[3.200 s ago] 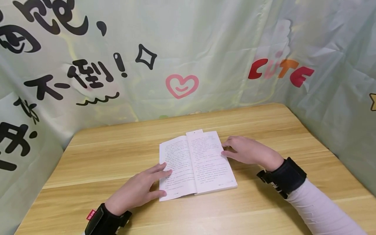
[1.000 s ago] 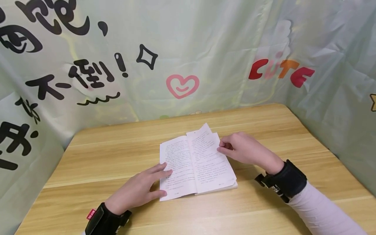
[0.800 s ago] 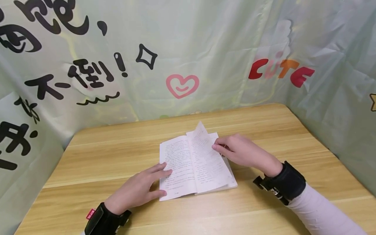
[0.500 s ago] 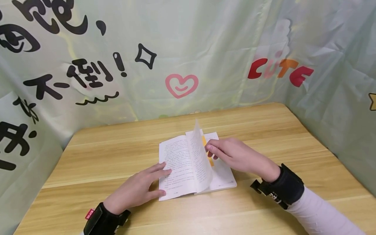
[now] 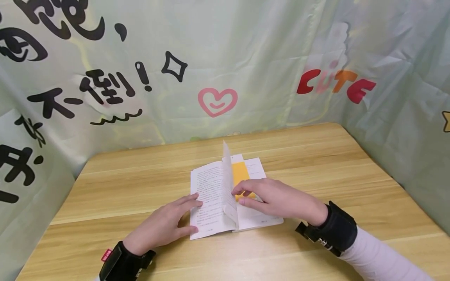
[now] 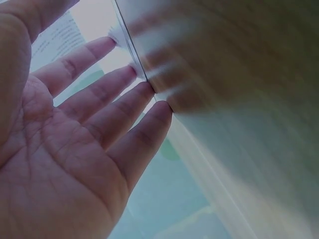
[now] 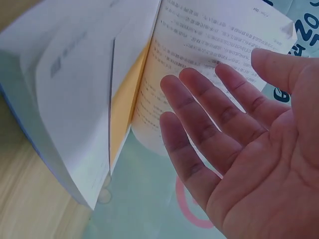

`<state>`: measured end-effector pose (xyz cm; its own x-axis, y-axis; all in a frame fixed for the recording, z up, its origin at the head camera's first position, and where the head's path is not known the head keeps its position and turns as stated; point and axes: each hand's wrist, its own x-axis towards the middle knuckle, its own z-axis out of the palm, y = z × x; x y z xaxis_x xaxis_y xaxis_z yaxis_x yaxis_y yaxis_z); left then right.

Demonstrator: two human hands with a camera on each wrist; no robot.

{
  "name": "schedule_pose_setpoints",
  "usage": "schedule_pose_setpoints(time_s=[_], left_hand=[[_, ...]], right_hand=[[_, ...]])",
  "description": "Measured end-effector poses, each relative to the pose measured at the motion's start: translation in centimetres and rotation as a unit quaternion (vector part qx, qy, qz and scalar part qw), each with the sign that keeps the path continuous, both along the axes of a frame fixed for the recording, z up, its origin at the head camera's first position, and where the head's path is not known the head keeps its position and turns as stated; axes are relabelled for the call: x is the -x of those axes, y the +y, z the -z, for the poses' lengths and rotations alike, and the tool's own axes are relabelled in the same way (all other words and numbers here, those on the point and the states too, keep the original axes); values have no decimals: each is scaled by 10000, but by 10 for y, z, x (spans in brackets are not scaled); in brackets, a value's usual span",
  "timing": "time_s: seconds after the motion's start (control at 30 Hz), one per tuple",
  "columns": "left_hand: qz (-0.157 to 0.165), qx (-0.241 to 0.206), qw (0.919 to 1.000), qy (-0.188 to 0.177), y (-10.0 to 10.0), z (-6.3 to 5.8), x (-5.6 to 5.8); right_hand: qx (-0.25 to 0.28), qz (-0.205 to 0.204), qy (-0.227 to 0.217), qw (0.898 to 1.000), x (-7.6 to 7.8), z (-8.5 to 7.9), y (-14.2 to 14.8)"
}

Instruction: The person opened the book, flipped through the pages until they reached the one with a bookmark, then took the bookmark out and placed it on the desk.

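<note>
An open paperback book (image 5: 207,191) lies on the wooden table. One page (image 5: 228,199) stands nearly upright along its spine. My left hand (image 5: 163,226) rests its spread fingers on the left page's outer edge; its wrist view shows the fingertips (image 6: 162,107) along the book's edge. Over the right half, my right hand (image 5: 272,199) has loosely bent fingers, tips at the raised page. The right wrist view shows these fingers (image 7: 192,107) extended against the printed side, gripping nothing. An orange and white bookmark (image 5: 240,171) lies on the right half, its white end past the top edge, partly covered by my right hand.
The wooden table (image 5: 123,187) extends around the book on all sides. A pale printed cloth (image 5: 267,58) hangs behind it and at both sides, meeting the table's far edge. Black straps (image 5: 334,230) wrap both wrists.
My right hand has moved left from the book's right edge, lifting a page and turning it toward the spine. The orange bookmark has come into view. My left hand has stayed in place.
</note>
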<state>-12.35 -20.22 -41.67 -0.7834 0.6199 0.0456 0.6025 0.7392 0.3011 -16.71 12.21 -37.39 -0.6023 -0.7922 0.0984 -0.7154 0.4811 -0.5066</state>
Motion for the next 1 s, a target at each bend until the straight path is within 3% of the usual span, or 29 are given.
schedule_pose_setpoints(time_s=[1.0], left_hand=[[-31,-229,9997,95,-2,0,3]], right_hand=[[-130,-536,-174,9983,-10,13,-8]])
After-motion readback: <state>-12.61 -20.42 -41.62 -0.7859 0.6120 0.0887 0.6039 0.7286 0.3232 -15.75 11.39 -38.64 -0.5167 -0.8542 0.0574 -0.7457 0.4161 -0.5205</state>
